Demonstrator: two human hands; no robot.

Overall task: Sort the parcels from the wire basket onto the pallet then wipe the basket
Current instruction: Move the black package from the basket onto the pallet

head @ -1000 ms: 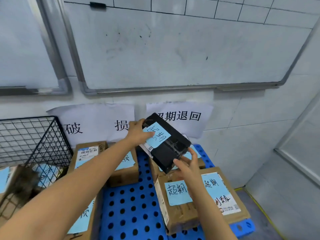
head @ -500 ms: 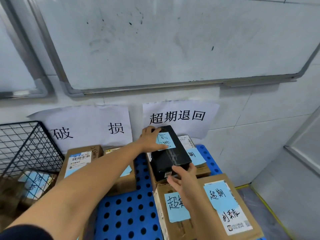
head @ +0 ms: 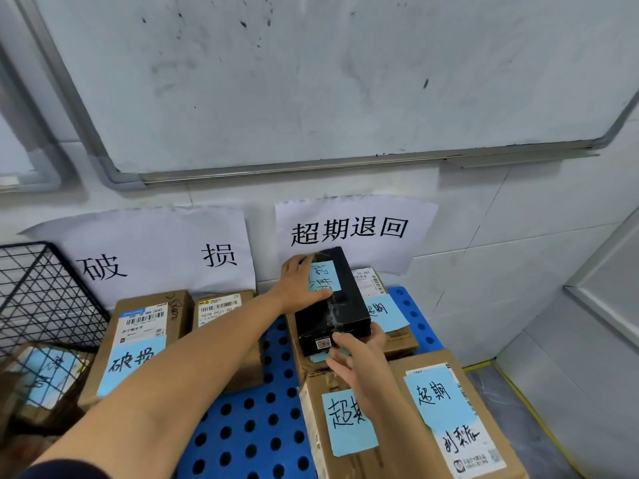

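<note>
A black parcel (head: 340, 305) with a blue handwritten note lies on a brown box (head: 397, 337) at the back right of the blue pallet (head: 249, 430). My left hand (head: 297, 285) grips its far left end, fingers across the note. My right hand (head: 359, 357) holds the near end, thumb at the right corner and fingertips on the front face. The black wire basket (head: 45, 299) stands at the far left with a noted parcel (head: 45, 375) inside.
Two brown boxes (head: 138, 340) (head: 221, 309) sit on the pallet's left side under a paper sign (head: 155, 261). A large box (head: 415, 426) with blue notes lies near right, under another sign (head: 349, 233). The wall is close behind; floor shows at right.
The black parcel has come down from a tilted hold in the air and now lies flat on the back right box. Both hands stayed on it.
</note>
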